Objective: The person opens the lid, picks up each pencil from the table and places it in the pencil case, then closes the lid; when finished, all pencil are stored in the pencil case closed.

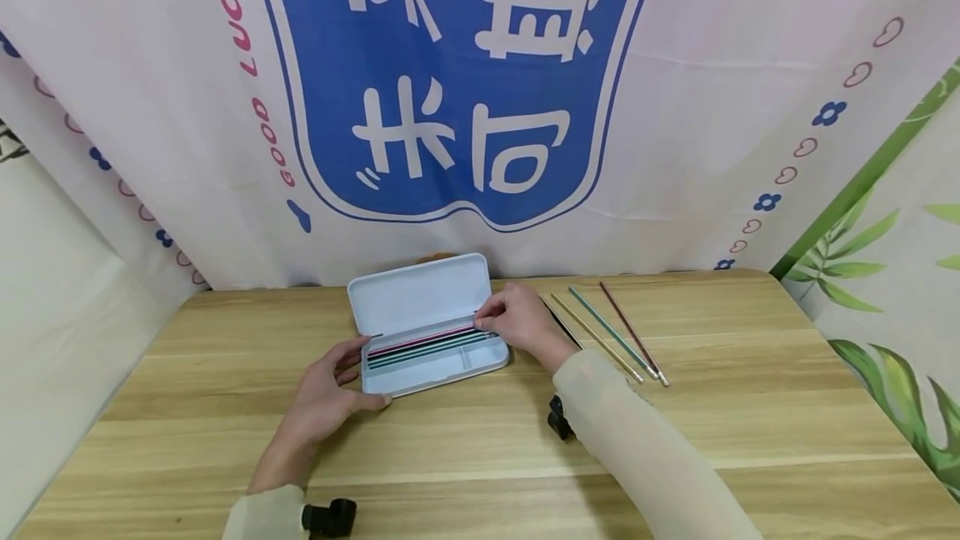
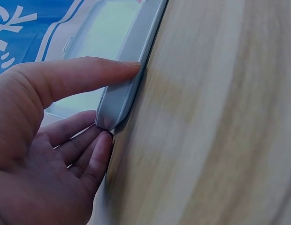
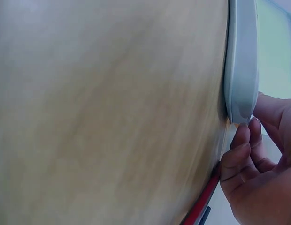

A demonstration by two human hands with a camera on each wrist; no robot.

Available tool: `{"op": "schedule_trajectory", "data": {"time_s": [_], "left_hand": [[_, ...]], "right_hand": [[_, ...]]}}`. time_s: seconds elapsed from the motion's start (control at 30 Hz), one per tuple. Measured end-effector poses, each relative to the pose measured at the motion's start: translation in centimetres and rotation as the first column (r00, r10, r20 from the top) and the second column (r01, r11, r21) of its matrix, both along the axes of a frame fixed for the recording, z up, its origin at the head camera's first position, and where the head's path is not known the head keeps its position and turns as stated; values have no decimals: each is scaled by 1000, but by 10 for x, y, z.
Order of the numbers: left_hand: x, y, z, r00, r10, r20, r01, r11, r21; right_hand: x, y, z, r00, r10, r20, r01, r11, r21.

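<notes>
An open pale blue pencil case (image 1: 416, 382) lies on the table with its lid (image 1: 420, 294) tipped back. Several pencils (image 1: 427, 350), pink, dark and green, lie lengthwise inside. My left hand (image 1: 322, 394) grips the case's front left corner, thumb along the front edge and fingers at the left end; the left wrist view shows this thumb (image 2: 98, 75) on the rim. At the right end, my right hand (image 1: 517, 319) pinches the end of the pink pencil with thumb and forefinger. Its other fingers (image 3: 237, 161) curl outside the case's end wall, which hides the pinch in the right wrist view.
To the right of the case, several loose pencils lie slanting on the wooden table (image 1: 465, 457): a black one (image 1: 561, 322), a yellow one (image 1: 596, 336), a teal one (image 1: 611, 330) and a dark red one (image 1: 630, 327). A printed curtain (image 1: 675, 148) hangs right behind the table.
</notes>
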State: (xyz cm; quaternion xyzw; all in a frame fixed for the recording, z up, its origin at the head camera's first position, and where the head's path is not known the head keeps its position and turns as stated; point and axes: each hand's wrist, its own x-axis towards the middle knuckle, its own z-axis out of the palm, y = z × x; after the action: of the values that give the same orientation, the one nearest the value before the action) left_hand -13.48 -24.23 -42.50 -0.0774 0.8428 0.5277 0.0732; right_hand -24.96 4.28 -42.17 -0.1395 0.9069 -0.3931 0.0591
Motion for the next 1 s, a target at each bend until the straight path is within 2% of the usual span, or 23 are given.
{"op": "schedule_trajectory", "data": {"time_s": [0.23,0.43,0.6,0.73,1.0], "left_hand": [[-1,0,1,1000,0,-5,0,1000,-11],[0,1,0,1000,5,3,-5,1000,-7],[0,0,1,1000,0,2,0,1000,-11],[1,-1,1,1000,-2,-1,2,1000,-13],[1,-2,-1,1000,-9,0,9,1000,-13]], "right_hand": [[-1,5,3,1000,30,2,-30,999,-21],[3,21,18,1000,19,9,-18,993,-121],[18,40,41,1000,-8,16,11,983,-183],[33,60,56,999,-43,18,45,980,-192],[62,102,55,988,-118,97,140,957,-256]]}}
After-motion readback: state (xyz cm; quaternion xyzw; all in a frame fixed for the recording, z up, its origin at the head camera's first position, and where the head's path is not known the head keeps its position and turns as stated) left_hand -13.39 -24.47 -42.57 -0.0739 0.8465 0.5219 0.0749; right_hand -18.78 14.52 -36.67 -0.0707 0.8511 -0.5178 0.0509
